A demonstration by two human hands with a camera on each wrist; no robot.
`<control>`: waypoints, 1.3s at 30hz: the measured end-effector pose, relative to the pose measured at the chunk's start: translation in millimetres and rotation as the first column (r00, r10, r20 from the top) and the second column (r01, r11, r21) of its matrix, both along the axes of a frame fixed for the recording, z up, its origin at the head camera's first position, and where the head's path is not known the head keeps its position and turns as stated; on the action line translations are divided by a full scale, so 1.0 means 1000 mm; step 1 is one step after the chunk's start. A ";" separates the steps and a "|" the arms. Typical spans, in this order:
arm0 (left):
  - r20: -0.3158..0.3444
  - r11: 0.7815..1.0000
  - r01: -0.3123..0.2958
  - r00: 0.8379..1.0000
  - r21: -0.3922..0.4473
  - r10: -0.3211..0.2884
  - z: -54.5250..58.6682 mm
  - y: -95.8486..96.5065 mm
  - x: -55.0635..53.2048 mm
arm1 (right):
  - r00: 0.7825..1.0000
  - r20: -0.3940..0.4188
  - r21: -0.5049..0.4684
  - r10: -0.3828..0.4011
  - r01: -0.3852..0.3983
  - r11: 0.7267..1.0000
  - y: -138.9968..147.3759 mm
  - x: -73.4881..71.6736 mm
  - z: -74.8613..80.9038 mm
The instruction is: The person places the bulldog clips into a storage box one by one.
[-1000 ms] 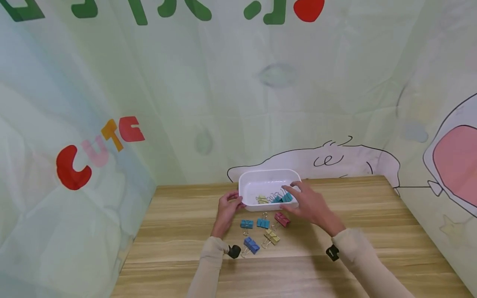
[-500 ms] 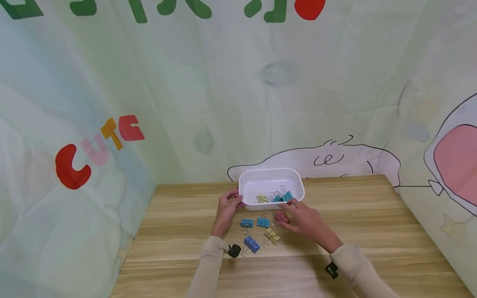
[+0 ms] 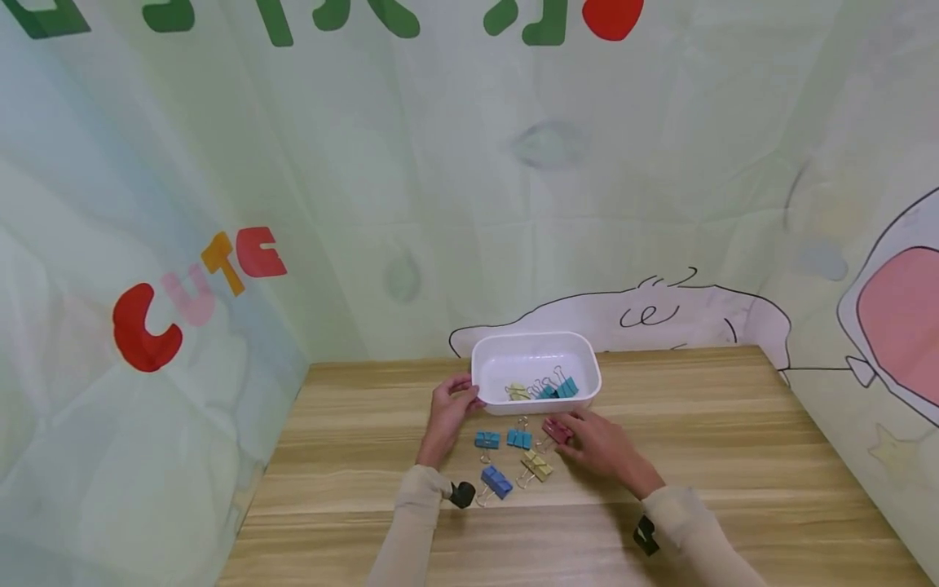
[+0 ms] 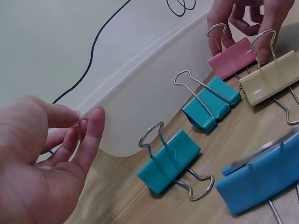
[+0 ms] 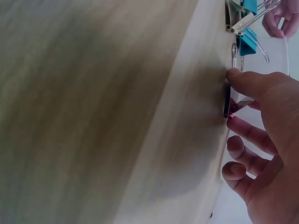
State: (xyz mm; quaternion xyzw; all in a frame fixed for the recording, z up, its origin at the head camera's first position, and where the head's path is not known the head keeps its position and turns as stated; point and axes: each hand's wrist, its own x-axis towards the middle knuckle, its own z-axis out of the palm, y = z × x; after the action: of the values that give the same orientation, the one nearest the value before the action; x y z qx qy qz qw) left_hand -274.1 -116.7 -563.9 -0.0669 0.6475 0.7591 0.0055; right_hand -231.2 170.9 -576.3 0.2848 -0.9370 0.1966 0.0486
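At the left end of a white plastic box (image 3: 535,406), my left hand (image 3: 447,412) pinches the rim between thumb and fingers, as the left wrist view shows up close. My right hand (image 3: 601,444) is at a pink binder clip (image 4: 232,58) on the table in front of the box. Its thumb and fingers lie on either side of that clip and pinch it. Close by lie a yellow binder clip (image 3: 537,465), a blue binder clip (image 3: 496,482) and two teal binder clips, one (image 4: 169,161) nearer my left hand and one (image 4: 211,103) farther along the box.
Inside the box are yellow clips (image 3: 517,392) and teal clips (image 3: 566,387), heaped toward the near side. The wooden table (image 3: 352,489) ends behind the box at a printed cloth backdrop (image 3: 396,204).
My right hand has come from over the box's right side down toward me to the pink clip and now grips it. The left hand stays at the rim.
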 end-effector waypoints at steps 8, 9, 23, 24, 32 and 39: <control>-0.009 1.000 -0.006 1.000 0.010 0.006 0.000 0.001 0.000 | 0.999 -0.025 0.003 -0.030 0.030 1.000 -0.002 0.001 -0.007; -0.011 1.000 -0.006 1.000 0.011 0.006 -0.001 0.001 0.000 | 0.999 -0.029 0.005 -0.036 0.036 0.999 -0.003 0.001 -0.007; -0.011 0.999 -0.016 1.000 0.037 0.017 -0.002 0.002 -0.002 | 0.979 -0.171 -0.008 -0.108 0.109 0.994 -0.003 0.011 -0.013; -0.012 0.999 -0.017 1.000 0.039 0.017 -0.002 0.002 -0.002 | 0.978 -0.172 -0.012 -0.114 0.114 0.993 -0.002 0.012 -0.013; -0.007 0.999 -0.016 1.000 0.041 0.016 -0.001 0.002 -0.002 | 0.962 -0.260 -0.048 -0.081 0.071 0.996 -0.002 0.011 -0.001; -0.014 0.999 -0.010 1.000 0.035 0.010 0.000 0.002 -0.001 | 0.919 -0.393 -0.041 -0.019 0.003 0.999 -0.006 0.007 0.020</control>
State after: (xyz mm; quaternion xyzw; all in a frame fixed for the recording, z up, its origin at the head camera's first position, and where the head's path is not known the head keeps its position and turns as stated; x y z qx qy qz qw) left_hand -275.6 -114.4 -564.4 -0.0646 0.6336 0.7710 -0.0018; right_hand -224.2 165.2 -556.6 0.3121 -0.9057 0.1534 0.2425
